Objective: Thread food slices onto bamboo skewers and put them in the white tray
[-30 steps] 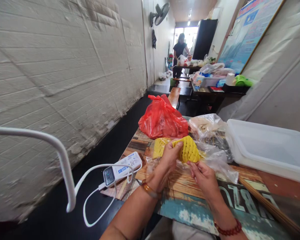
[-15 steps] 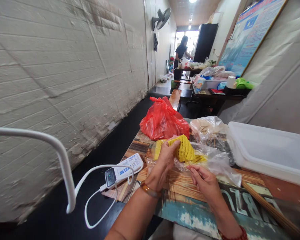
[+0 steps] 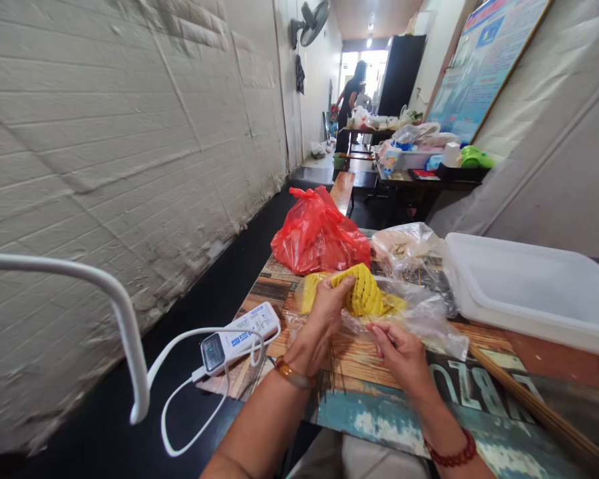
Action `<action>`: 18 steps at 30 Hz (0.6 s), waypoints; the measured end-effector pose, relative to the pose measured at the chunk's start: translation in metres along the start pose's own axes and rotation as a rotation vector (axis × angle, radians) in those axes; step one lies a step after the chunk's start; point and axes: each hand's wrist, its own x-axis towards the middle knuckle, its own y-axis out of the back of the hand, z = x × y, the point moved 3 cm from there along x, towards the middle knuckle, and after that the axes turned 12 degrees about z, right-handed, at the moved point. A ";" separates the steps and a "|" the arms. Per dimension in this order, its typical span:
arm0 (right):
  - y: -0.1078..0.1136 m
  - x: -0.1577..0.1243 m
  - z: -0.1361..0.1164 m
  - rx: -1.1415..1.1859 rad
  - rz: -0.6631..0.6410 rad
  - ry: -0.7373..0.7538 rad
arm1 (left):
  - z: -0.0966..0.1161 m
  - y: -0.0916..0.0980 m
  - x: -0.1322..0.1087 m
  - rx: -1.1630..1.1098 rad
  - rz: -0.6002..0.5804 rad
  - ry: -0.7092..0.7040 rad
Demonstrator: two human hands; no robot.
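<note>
Gripping a yellow ridged piece of food (image 3: 365,297) from its left side, the left hand (image 3: 322,322) has its thumb and fingers closed around the edge and lifts it just above a clear plastic bag (image 3: 432,322) that lies on the patterned wooden table (image 3: 379,412). The right hand (image 3: 403,352) sits just below the piece, palm up, fingers curled in with the tips close together; whether it pinches anything cannot be told. More yellow food lies in the bag beneath. A red plastic bag (image 3: 317,236) stands behind, a white lidded tub (image 3: 529,286) to the right, and a white charger with a cable (image 3: 239,339) to the left. Long wooden sticks (image 3: 539,412) lie near the right wrist. A person (image 3: 349,100) stands far down the room.
</note>
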 end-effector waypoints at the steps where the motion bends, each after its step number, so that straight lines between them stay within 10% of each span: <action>1: 0.000 0.000 0.000 -0.002 0.002 0.002 | 0.000 0.000 0.000 0.002 -0.001 -0.004; 18: 0.000 0.000 -0.003 0.095 0.018 -0.024 | -0.003 0.000 0.002 0.024 0.005 0.010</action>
